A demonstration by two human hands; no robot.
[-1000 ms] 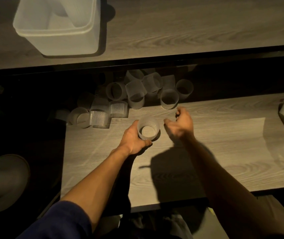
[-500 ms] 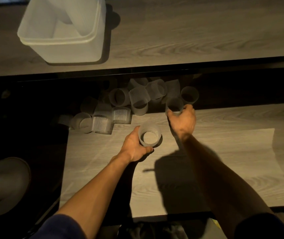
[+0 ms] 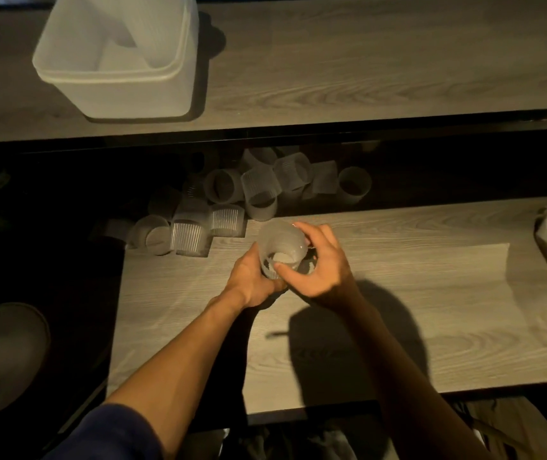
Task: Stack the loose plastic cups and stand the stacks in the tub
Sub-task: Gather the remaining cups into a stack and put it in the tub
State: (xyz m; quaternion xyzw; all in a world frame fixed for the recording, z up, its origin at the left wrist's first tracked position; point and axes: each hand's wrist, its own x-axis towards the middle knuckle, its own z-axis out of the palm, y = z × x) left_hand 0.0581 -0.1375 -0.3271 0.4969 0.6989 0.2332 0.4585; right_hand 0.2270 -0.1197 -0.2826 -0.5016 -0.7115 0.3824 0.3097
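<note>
1. Both hands meet over the near wooden surface (image 3: 414, 293) and hold a frosted cup (image 3: 280, 242) between them, near its far-left part.
2. The left hand (image 3: 252, 283) wraps the cup's lower left side. The right hand (image 3: 323, 265) pinches it from the right, with the thumb on the near rim and the fingers (image 3: 310, 232) curled over the far rim.
3. The cup's long axis stands roughly upright, mouth towards the camera. In this dim light it cannot be told whether a second cup is nested beneath it.
4. The loose cups (image 3: 260, 194) lie in a heap just beyond the fingers, at the surface's far edge and spilling into the dark gap (image 3: 66, 200). Most lie on their sides, so each probably needs turning mouth-up before it is nested.
5. The tub (image 3: 116, 91) sits well apart on the far surface, up and to the left, with a tall stack (image 3: 156, 31) leaning inside it. The left hand is the nearer one to it.
</note>
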